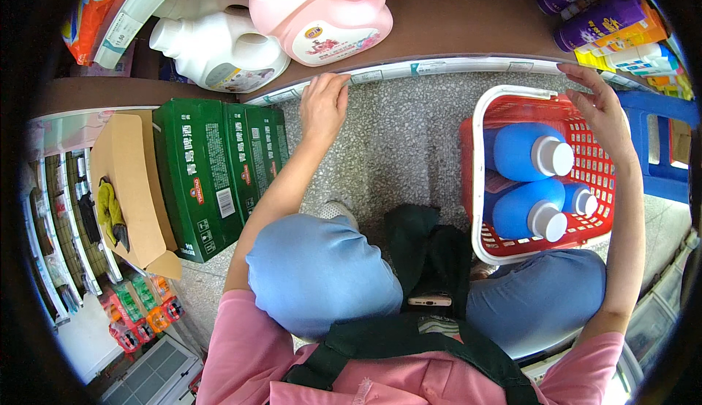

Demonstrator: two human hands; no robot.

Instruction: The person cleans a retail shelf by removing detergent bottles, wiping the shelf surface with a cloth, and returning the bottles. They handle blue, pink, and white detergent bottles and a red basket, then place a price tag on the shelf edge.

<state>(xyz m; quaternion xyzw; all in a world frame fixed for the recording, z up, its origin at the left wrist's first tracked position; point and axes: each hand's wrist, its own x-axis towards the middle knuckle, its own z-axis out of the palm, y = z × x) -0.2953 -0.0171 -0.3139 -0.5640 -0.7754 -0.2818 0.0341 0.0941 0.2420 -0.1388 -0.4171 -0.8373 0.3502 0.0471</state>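
My left hand is at the shelf's front price rail, fingers bent at its edge, below a pink detergent jug. White jugs stand left of the pink one. My right hand is over the far right rim of a red plastic basket, fingers apart and holding nothing. Inside the basket are blue bottles with white caps. The basket's white handle lies along its left side. Whether my left fingers press on the rail cannot be told.
Green beer cartons and an open cardboard box with yellow-green gloves stand at left. A blue plastic stool is right of the basket. Purple spray cans stand on the shelf at upper right. Speckled floor shows between my arms.
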